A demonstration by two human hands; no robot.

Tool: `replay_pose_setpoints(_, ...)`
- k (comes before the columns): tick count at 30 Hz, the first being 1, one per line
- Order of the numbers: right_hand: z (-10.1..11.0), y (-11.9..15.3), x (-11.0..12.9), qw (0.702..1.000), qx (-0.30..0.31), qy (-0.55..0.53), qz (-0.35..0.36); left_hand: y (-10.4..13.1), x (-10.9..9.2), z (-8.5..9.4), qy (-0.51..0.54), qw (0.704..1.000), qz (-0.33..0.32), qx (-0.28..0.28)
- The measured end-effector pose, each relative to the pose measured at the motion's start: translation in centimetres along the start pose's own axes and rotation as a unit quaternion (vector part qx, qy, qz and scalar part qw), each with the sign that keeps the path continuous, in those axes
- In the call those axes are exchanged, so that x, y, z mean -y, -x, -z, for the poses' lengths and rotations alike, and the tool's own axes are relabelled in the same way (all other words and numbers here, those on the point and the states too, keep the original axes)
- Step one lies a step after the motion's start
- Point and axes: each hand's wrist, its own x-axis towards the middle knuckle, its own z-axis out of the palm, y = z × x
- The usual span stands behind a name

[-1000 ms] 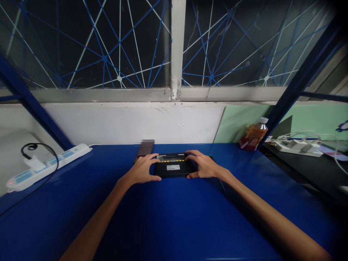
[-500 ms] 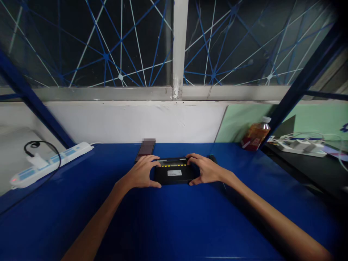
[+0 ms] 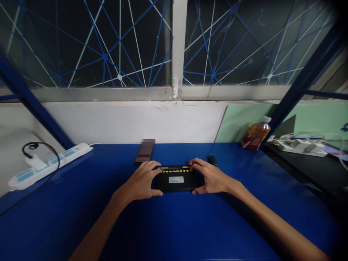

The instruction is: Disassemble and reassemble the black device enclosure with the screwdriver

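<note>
Blue bench (image 3: 176, 228), dark window (image 3: 81, 47) behind; at mid-bench a black device (image 3: 176, 185) is gripped between the left hand (image 3: 143, 181) and the right hand (image 3: 213, 177), fingers (image 3: 152, 165) curved partway open around its two ends, thumbs (image 3: 157, 193) at the near edge, fingertips (image 3: 158, 164) toward the far edge.

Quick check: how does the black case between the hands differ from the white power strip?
The black case bears a white label; the power strip is white with light-blue panels. The left hand and right hand hold the case; neither touches the strip. The case sits crosswise; the strip slants. Both are elongated.
</note>
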Motion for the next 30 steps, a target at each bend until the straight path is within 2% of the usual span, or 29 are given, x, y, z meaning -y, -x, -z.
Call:
replay_pose_setpoints(14, 0.13, 0.03, 0.09, 1.0, -0.001, -0.006, 0.007, 0.24, 0.32, -0.21, 0.014, 1.0, 0.011, 0.024)
replay_pose_setpoints(20, 0.29, 0.08, 0.13, 1.0, 0.006, -0.009, 0.007, 0.13, -0.22, 0.39, 0.016, 0.999, 0.017, 0.039)
replay_pose_setpoints(30, 0.14, 0.67, 0.8, 1.0, 0.006, -0.017, 0.002, 0.95, -0.07, 0.15, 0.069, 0.997, 0.002, 0.016)
